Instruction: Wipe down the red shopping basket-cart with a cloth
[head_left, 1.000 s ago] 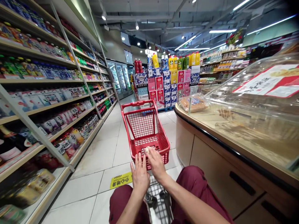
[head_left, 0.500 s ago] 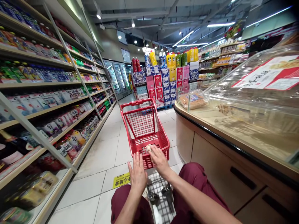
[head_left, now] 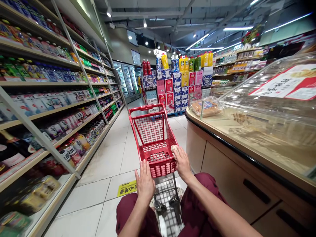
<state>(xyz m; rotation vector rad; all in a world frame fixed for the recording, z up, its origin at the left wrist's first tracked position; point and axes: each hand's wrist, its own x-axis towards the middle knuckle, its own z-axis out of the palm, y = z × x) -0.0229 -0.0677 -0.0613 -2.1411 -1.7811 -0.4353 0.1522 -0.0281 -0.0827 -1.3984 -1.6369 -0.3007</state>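
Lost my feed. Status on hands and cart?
Left hand flat on cart near rim. Right hand presses pale wad on right rim. Counter close right.

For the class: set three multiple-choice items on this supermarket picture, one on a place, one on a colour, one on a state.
1. Where does the yellow floor sticker lie?
A. on the tiles left of the cart
B. on the counter
C. in the basket

2. What colour is the cart basket?
A. blue
B. red
C. green

3. How is the left hand?
A. clenched around a bottle
B. flat and open at the basket's near edge
C. inside a pocket

Answers: 1 A, the sticker lies on white tiles beside the cart. 2 B, the mesh and rim are red. 3 B, its fingers lie spread, while the right hand presses a small pale wad on the rim.
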